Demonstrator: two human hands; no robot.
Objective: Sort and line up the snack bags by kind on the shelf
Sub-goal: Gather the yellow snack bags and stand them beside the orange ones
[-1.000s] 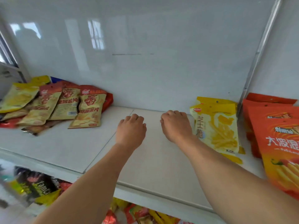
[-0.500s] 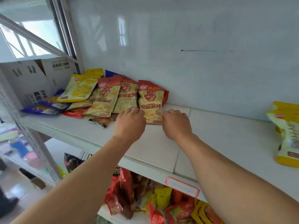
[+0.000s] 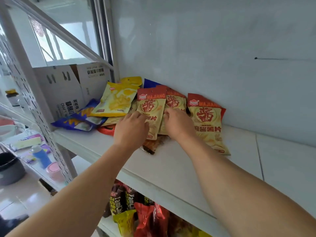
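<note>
Both hands sit on the leaning red-and-tan bags at the shelf's (image 3: 171, 170) 10 o'clock end: left hand (image 3: 130, 130) curled on the first bag (image 3: 151, 106), right hand (image 3: 177, 124) on the second (image 3: 176, 101), grip unclear. Tug one carelessly and the rightmost bag (image 3: 207, 120) probably flops over.

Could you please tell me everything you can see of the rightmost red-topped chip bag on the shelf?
The rightmost red-topped chip bag is a glossy, sealed-looking pouch with a red header band, a tan body, a large red character and red lettering. It lies face up at a slant on the white shelf, its top by the back wall. Its left edge meets the right hand; a grip cannot be told.
</note>
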